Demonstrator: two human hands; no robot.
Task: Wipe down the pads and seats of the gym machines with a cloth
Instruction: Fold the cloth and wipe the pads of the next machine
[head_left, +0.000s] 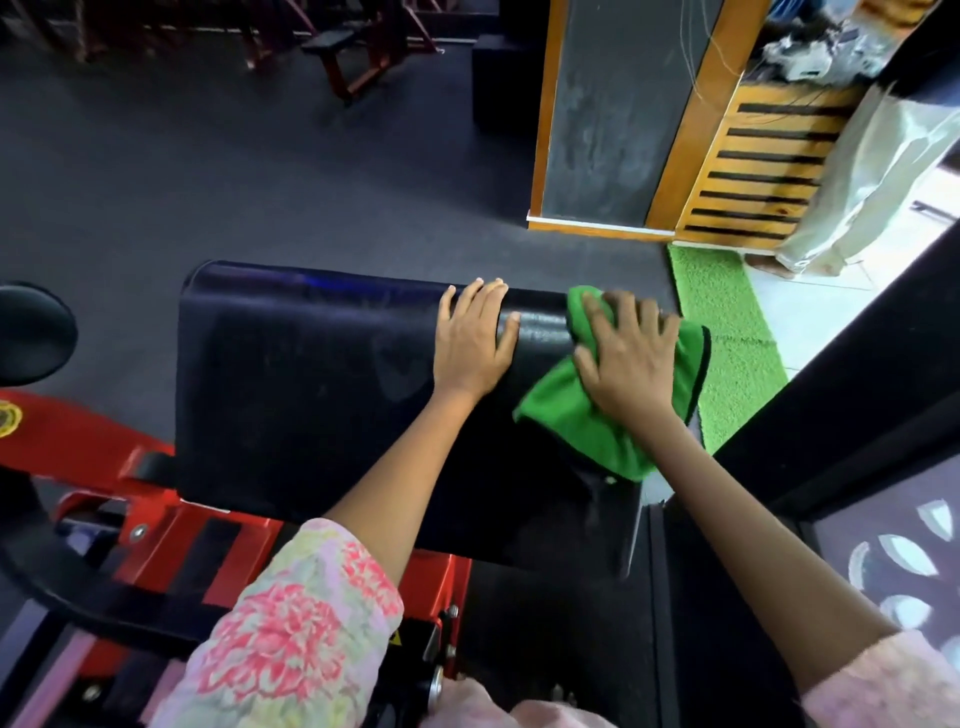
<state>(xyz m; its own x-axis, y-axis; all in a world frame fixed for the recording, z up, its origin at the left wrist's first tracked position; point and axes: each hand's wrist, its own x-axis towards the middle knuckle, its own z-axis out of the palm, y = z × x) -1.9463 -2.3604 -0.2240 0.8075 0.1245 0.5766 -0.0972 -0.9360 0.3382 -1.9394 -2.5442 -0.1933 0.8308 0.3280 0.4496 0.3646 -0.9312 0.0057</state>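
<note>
Pressing flat on a green cloth (582, 415), the right hand (626, 358) has fingers spread and mostly straight, palm down. Not pinching the fabric, just bearing on it. Cloth has a dark edge trim and sits bunched at the right end of the black pad (311, 395), draped over the pad's far rounded edge and down the near right side.

Left hand (475, 340) rests on the same pad, just left of the cloth, not touching it. Fingers are relaxed and wrap lightly over the far rounded edge, thumb on top surface. Holds nothing. The two hands are near each other, small gap of bare pad between them.

Pad is a wide black vinyl cushion, mounted on a red machine frame (130, 467) visible lower left. A round black part (31, 332) sits at the left edge; cannot tell what it is.

Both forearms are bare; floral pink sleeves (291, 623) at bottom of frame.

Dark rubber floor (260, 182) beyond the pad. Green turf mat (727, 338) on the floor right of the pad. Wooden-framed pillar (623, 114) with slatted side panel stands upper right. Red-legged bench (353, 57) far back, well apart.
</note>
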